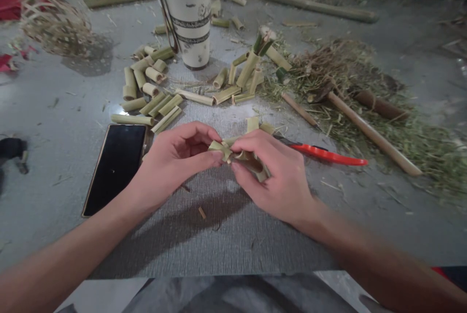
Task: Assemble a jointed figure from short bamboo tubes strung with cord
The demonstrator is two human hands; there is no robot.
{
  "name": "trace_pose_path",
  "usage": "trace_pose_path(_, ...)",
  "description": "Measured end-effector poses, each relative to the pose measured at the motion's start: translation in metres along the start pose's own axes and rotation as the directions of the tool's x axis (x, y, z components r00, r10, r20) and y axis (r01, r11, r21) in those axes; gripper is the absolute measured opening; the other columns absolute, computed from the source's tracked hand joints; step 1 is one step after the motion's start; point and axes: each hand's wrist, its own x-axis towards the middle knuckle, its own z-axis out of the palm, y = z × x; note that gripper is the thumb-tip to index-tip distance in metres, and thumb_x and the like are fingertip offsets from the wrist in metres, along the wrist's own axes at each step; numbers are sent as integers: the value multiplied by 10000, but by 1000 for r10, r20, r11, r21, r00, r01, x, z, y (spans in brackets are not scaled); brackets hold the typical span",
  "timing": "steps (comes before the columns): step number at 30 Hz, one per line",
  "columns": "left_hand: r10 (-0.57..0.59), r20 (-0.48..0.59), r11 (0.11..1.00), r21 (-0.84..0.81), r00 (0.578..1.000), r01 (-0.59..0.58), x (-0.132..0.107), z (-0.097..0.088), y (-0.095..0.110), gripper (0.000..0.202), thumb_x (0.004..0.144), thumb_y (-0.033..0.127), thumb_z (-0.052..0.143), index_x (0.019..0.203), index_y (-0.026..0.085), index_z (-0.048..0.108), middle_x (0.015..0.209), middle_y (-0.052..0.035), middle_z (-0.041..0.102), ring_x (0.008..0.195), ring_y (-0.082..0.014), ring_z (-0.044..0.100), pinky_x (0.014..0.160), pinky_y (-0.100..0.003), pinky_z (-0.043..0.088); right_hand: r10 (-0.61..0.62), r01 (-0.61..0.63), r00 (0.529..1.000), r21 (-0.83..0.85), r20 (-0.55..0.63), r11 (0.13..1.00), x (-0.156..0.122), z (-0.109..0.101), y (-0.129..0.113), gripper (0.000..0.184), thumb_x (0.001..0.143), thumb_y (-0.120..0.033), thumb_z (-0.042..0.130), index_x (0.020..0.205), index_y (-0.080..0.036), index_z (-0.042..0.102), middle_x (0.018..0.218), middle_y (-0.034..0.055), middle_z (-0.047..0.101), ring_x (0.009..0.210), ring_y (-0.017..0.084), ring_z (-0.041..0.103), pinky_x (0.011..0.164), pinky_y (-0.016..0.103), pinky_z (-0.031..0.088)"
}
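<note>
Both hands meet over the middle of the grey table. My left hand (178, 157) pinches one end of a small bundle of split bamboo strips (237, 155), thumb and forefinger closed on a folded piece. My right hand (273, 177) wraps round the other end of the same bundle, fingers curled, with strip ends sticking out under the palm. The bundle is lifted a little off the table. Two short strip pieces (257, 124) lie just behind the hands.
A black phone (116, 167) lies left of my left hand. Red-handled cutters (328, 156) lie to the right. Several cut bamboo segments (149, 94) are scattered beyond, with a paper cup (189, 16), long stalks (372, 133), green trimmings (350, 79) and a straw tangle (54, 24).
</note>
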Motion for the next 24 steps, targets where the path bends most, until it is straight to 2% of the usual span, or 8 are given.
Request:
trace_pose_path(9, -4, -22, 1000, -13, 1000, 3, 0, 2, 2, 173, 874, 204, 920, 1003, 241, 810, 856, 23, 777, 781, -114, 726, 775, -209, 607, -13, 13, 1000, 21, 0, 1000, 0, 0, 0, 135, 1031, -150, 655, 1126, -245, 647, 1028, 40, 732, 913, 178, 694, 775, 323, 556)
trace_pose_path(15, 1, -3, 1000, 4, 1000, -1, 0, 2, 1, 148, 898, 204, 900, 1009, 249, 814, 882, 13, 777, 788, -128, 734, 774, -234, 622, -18, 18, 1000, 43, -22, 999, 0, 1, 1, 119, 1041, -148, 653, 1107, -247, 654, 1013, 34, 729, 859, 160, 679, 725, 309, 546)
trace_pose_path(19, -16, 19, 1000, -19, 1000, 16, 0, 3, 2, 141, 893, 193, 899, 995, 230, 809, 898, 11, 778, 786, -115, 745, 766, -205, 627, -21, 22, 999, 31, -29, 999, 0, 1, 1, 139, 1032, -117, 655, 1099, -239, 656, 1015, 26, 730, 868, 145, 676, 746, 292, 544)
trace_pose_path(24, -104, 74, 994, -32, 992, 107, 0, 3, 3, 114, 912, 195, 885, 988, 204, 801, 873, 4, 803, 807, -124, 785, 789, -195, 642, -31, 30, 999, -24, -33, 999, -3, 0, 3, 121, 1041, -133, 668, 1108, -231, 647, 994, 1, 721, 819, 112, 666, 725, 254, 524)
